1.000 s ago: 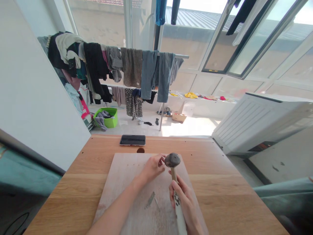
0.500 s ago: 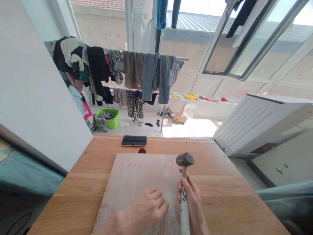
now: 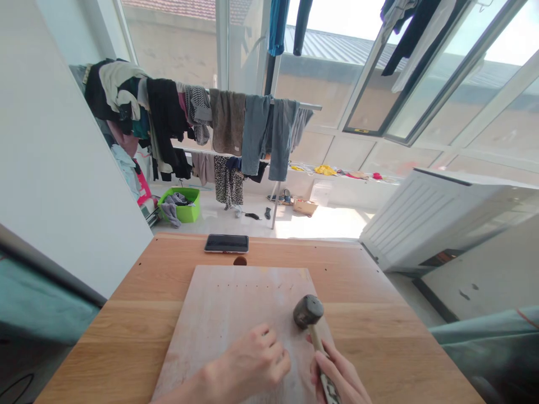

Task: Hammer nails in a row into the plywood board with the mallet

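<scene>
A rubber mallet [image 3: 309,312] with a dark grey head and a pale handle with worn paint is in my right hand [image 3: 339,373], whose fingers wrap round the handle. The head is tilted to the left over the right part of a pale wooden board [image 3: 236,308]. My left hand [image 3: 256,359] is closed low over the middle of the board, its fingers curled; whatever they hold, if anything, is hidden. A row of small dark dots crosses the board's far part, and a couple of thin nails [image 3: 291,287] seem to stand at its right end.
Under the board is a wooden table [image 3: 379,336]. A phone [image 3: 226,243] lies near its far edge, with a round dark hole [image 3: 240,261] just in front. Beyond are a clothes rack [image 3: 252,129], a green basket [image 3: 181,205] and a white ribbed panel [image 3: 391,213].
The mallet's head has come down and tipped left, nearer my left hand. My left hand stays closed at almost the same place. The whole view has shifted slightly.
</scene>
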Motion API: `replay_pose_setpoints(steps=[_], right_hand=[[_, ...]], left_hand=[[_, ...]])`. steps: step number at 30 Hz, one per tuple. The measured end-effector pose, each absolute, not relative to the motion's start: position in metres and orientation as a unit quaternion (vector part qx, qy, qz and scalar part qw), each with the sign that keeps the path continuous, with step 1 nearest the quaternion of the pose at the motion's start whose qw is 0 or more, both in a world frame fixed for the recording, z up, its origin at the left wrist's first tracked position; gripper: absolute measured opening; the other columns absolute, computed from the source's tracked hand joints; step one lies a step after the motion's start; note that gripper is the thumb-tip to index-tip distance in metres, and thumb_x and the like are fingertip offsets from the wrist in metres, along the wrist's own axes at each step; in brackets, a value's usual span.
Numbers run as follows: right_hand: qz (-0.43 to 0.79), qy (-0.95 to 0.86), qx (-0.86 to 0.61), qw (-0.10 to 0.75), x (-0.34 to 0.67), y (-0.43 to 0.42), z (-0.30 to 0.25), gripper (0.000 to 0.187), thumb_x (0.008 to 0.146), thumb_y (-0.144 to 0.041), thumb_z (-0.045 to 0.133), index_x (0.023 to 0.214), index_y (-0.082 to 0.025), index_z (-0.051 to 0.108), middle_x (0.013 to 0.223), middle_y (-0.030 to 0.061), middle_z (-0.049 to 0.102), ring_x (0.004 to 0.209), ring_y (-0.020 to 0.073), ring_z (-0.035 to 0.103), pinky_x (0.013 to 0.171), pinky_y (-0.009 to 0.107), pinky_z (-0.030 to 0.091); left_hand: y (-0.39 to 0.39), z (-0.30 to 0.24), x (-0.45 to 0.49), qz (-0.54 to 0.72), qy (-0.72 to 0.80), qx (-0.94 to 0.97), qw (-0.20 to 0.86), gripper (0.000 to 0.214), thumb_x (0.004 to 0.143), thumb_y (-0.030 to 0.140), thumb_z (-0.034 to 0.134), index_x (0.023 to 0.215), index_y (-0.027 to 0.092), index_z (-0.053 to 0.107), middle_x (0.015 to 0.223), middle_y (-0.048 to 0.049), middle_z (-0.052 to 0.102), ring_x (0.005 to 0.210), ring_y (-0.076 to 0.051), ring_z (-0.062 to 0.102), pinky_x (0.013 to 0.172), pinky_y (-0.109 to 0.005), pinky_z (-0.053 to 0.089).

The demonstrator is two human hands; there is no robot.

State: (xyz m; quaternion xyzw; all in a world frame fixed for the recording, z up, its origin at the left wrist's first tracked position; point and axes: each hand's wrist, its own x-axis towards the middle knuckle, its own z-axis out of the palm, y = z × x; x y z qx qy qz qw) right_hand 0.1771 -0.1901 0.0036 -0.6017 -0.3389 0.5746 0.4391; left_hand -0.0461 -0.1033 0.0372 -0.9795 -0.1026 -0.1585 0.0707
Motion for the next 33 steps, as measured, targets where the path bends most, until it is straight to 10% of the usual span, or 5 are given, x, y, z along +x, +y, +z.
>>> replay_pose_setpoints(steps=[7,13,19,27,33], right_hand=[[0.324,-0.537,-0.679,0.381,0.209,-0.190,-0.027,0.036,0.063,-0.046,0.077,0.093,-0.026,0.080,0.103,0.0151,0.079,0.083,0.0352,0.073,0.078,0.040,0.056],[0.151,-0.601,-0.713,0.327,0.213,-0.188,-0.082,0.043,0.060,-0.046,0.067,0.094,-0.025,0.082,0.113,0.0188,0.078,0.062,0.0317,0.068,0.060,0.039,0.052],[0.255,-0.591,-0.696,0.318,0.213,-0.187,-0.037,0.040,0.065,-0.040,0.070,0.101,-0.026,0.081,0.119,0.0179,0.076,0.073,0.0330,0.071,0.065,0.038,0.053],[0.329,-0.496,-0.687,0.417,0.196,-0.185,-0.007,0.034,0.060,-0.043,0.083,0.090,-0.029,0.076,0.090,0.0107,0.079,0.077,0.0308,0.070,0.061,0.032,0.051],[0.407,-0.436,-0.705,0.383,0.168,-0.166,0.010,0.036,0.078,-0.063,0.070,0.076,-0.027,0.066,0.045,-0.0026,0.053,0.035,0.0156,0.047,0.034,0.025,0.033]], left_hand=[[-0.048,0.036,-0.040,-0.289,-0.289,-0.872,-0.268,0.018,0.088,0.006,0.058,0.097,0.019,0.068,0.093,-0.0022,0.071,0.084,-0.015,0.067,0.078,-0.025,0.051],[0.004,0.008,-0.033,-0.378,-0.407,-0.723,-0.412,0.010,0.081,0.016,0.063,0.088,0.016,0.071,0.084,-0.0023,0.073,0.074,-0.014,0.065,0.072,-0.026,0.053],[-0.003,0.002,-0.039,-0.370,-0.366,-0.742,-0.423,0.011,0.083,0.018,0.060,0.088,0.017,0.071,0.085,-0.0026,0.073,0.074,-0.014,0.063,0.074,-0.026,0.051],[-0.004,0.004,-0.037,-0.352,-0.366,-0.775,-0.377,0.013,0.083,0.012,0.057,0.085,0.018,0.068,0.084,-0.0034,0.070,0.078,-0.017,0.063,0.075,-0.027,0.051],[-0.002,0.005,-0.038,-0.359,-0.375,-0.783,-0.344,0.010,0.081,0.011,0.061,0.083,0.018,0.068,0.087,-0.0057,0.069,0.087,-0.020,0.062,0.078,-0.029,0.051]])
